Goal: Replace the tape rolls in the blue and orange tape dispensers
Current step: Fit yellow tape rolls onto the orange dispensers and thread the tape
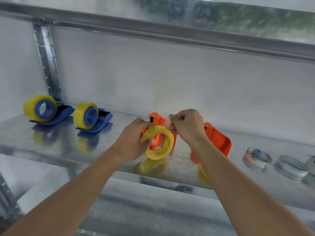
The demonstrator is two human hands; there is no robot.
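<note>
Yellow tape roll (159, 144) held on edge above the metal shelf (71, 142), its bore facing the camera and slightly right, in front of the nearer orange dispenser (156, 119). Left hand (134, 142): fingers wrapped over the roll's left rim. Right hand (186, 125): fingers pressed together, pinching the free tape end (167, 124), drawn up and right from the roll's top. Second orange dispenser (219, 138) stands just right, partly behind the right forearm. Two blue dispensers (68, 111) (106, 116), loaded with yellow rolls, sit well left, cutters pointing right. Spent cores (257, 159) lie far right.
</note>
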